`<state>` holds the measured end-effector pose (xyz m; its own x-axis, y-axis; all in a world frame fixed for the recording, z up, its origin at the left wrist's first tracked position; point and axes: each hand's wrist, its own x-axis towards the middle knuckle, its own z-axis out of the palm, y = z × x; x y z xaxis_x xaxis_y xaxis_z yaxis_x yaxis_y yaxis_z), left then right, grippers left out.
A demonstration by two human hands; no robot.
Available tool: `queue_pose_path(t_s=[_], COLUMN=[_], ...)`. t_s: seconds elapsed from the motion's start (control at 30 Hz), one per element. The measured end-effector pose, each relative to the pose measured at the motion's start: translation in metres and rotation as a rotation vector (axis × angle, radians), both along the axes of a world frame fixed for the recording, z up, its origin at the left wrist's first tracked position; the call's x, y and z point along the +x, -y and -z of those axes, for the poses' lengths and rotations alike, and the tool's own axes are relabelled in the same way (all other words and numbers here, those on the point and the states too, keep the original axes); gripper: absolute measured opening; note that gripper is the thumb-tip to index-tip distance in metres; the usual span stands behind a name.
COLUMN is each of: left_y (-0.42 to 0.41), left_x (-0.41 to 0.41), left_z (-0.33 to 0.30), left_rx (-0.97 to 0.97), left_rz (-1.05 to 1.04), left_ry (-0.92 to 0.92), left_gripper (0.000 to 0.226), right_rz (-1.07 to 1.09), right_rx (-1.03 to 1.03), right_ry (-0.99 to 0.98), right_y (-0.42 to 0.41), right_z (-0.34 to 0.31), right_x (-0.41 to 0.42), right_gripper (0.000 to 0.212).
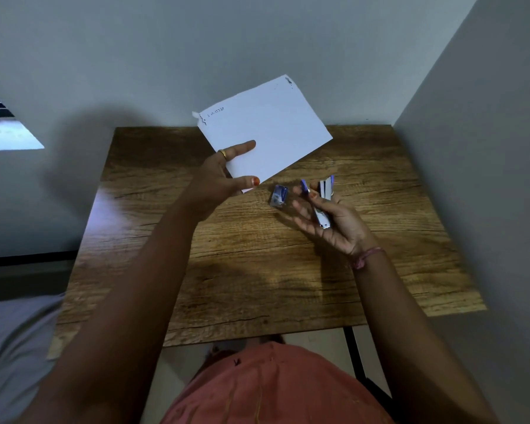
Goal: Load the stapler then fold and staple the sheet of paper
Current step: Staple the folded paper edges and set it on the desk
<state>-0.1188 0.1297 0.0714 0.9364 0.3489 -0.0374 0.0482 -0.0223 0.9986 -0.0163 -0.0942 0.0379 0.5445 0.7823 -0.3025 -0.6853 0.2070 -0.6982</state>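
Note:
My left hand (219, 179) holds a folded white sheet of paper (266, 130) up above the far part of the wooden table (257, 255), thumb on the near face and fingers behind. The sheet's far corners carry small dark marks. My right hand (328, 221) grips a small silver and blue stapler (325, 200), its blue-tipped end pointing away from me, just right of the paper's lower corner. A small blue box of staples (279, 195) lies on the table between my hands.
The table stands in a corner, with grey walls (471, 148) behind it and on its right. A grey bed surface (10, 347) is at the lower left. My lap in a pink garment (273, 387) is below the table's near edge.

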Motion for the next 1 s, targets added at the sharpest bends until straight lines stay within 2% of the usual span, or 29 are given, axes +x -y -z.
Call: queue_pose_path(t_s=[0.1,0.23,0.4,0.67,0.8,0.9,1.0], left_y=[0.005,0.012,0.022,0.022,0.020,0.018,0.015], left_x=[0.001,0.004,0.008,0.009,0.008,0.008,0.007], left_z=[-0.001,0.000,-0.001,-0.002,-0.004,-0.008,-0.014], left_rx=[-0.013,-0.028,-0.034,0.091,0.182,0.172,0.125], left_rz=[0.021,0.032,0.068,0.102,0.154,0.214,0.261], left_ry=[0.013,-0.013,-0.002,0.009,0.007,0.012,0.006], left_gripper=[0.058,0.055,0.055,0.057,0.059,0.063,0.067], right_rz=[-0.014,-0.022,-0.012,0.081,0.085,0.077,0.080], right_rx=[-0.047,-0.088,-0.187,-0.074,-0.076,-0.026,0.019], right_ry=[0.066,0.146,0.323,0.157,0.163,0.122,0.077], right_y=[-0.006,-0.013,-0.021,-0.029,-0.033,-0.036,-0.039], right_z=[-0.006,-0.014,-0.018,-0.021,-0.022,-0.021,-0.018], right_x=[-0.007,-0.014,-0.023,-0.038,-0.038,-0.037,-0.037], right_gripper=[0.020,0.046,0.043,0.034,0.033,0.038,0.033])
